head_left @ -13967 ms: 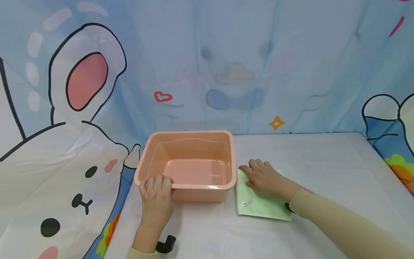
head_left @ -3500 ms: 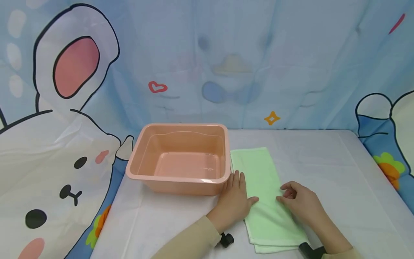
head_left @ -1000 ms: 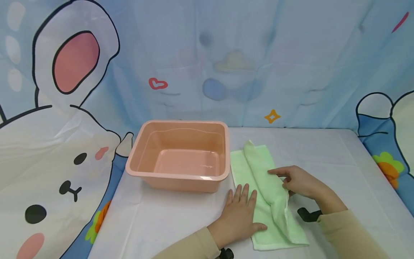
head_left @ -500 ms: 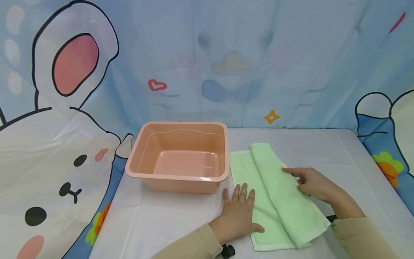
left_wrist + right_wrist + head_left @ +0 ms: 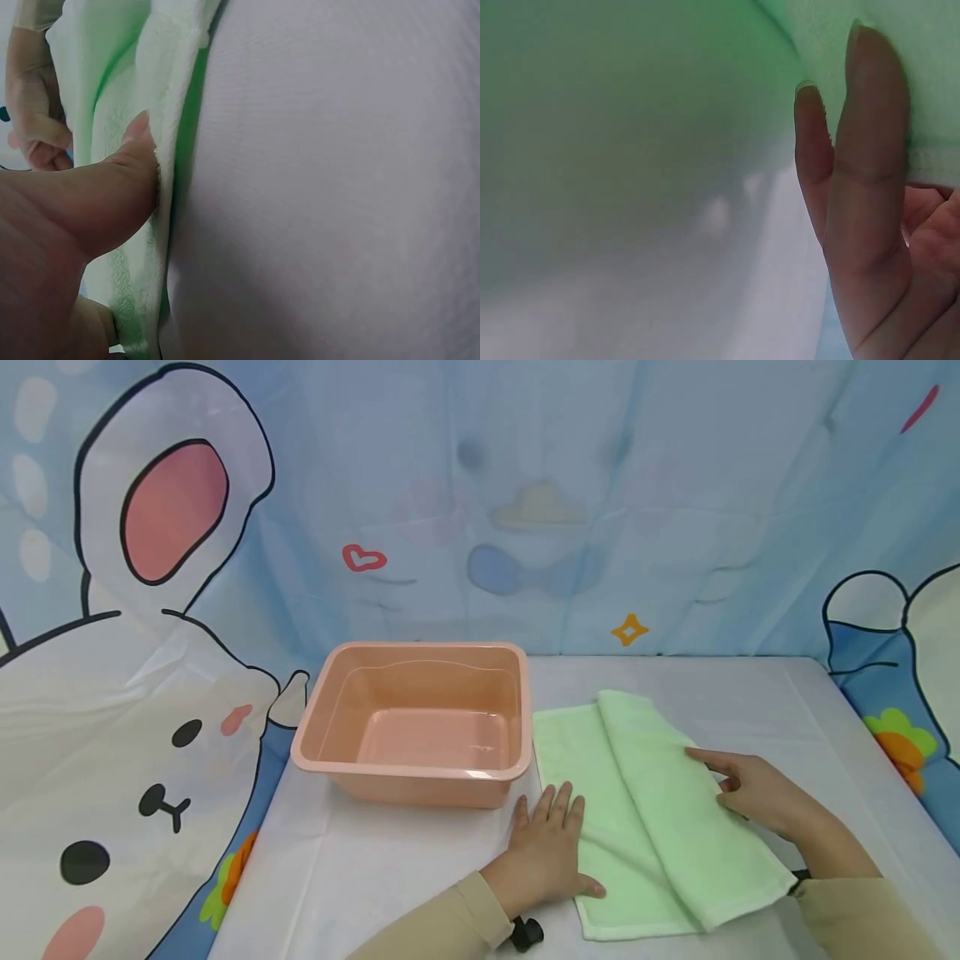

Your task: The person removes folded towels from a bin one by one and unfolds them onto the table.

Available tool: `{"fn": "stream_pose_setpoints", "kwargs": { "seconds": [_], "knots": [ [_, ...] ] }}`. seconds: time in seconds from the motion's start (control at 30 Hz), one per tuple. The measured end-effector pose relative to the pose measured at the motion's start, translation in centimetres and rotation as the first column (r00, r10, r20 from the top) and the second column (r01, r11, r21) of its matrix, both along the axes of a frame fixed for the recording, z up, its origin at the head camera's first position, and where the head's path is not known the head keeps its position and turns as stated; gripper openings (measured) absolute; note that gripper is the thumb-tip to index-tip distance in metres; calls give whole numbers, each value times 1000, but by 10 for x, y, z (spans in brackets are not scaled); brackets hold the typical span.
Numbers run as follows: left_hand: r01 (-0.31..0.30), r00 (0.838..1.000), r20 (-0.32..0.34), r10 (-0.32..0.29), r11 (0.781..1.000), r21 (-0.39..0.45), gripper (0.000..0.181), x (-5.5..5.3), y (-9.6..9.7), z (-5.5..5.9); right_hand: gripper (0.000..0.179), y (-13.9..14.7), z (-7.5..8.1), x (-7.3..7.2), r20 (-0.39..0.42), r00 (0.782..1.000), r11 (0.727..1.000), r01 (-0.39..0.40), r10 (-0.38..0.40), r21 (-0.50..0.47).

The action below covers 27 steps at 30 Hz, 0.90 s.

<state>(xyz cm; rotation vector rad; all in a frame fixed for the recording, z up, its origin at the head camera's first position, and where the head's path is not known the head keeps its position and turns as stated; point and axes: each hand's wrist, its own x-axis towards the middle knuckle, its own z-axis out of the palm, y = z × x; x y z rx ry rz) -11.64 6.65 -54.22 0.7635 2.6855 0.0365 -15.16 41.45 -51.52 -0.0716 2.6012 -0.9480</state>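
Observation:
A pale green towel (image 5: 667, 827) lies partly unfolded on the white-covered table, its right layer raised off the lower one along a slanting crease. My left hand (image 5: 546, 853) rests with spread fingers at the towel's left edge. In the left wrist view its thumb (image 5: 112, 187) lies on the towel's pale border. My right hand (image 5: 768, 793) pinches the right edge of the upper layer, index finger on top. In the right wrist view, green cloth (image 5: 630, 112) hangs close to the camera beside the right hand's fingers (image 5: 870, 150).
A pink plastic basin (image 5: 412, 772) stands just left of the towel, its right rim close to the towel's far left corner. Behind the table hangs a blue curtain (image 5: 675, 527) with cartoon prints. A rabbit-print cloth (image 5: 247, 802) covers the left side.
Earlier the towel was a small folded square beside the basin, then a long strip. Over the last second my right hand has drawn its upper layer rightward, widening it. My left hand stays nearly in place.

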Motion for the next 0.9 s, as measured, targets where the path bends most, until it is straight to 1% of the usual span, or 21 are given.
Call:
{"fn": "stream_pose_setpoints", "kwargs": {
  "seconds": [0.2,0.43,0.63,0.9],
  "knots": [
    [19,999,26,-19,1000,-10,130,-5,-7,5,84,13,-4,5,19,1000,999,22,-22,32],
    [36,999,35,-35,999,-29,135,-9,-14,10,84,29,-13,14,27,998,997,54,-56,61],
    [16,998,55,-14,999,-32,139,-10,-18,11,85,43,-21,21,57,996,993,66,-72,100],
    [-7,998,65,9,1000,-30,141,-11,-22,16,86,52,-24,32,74,993,985,79,-92,152]
  ]
}}
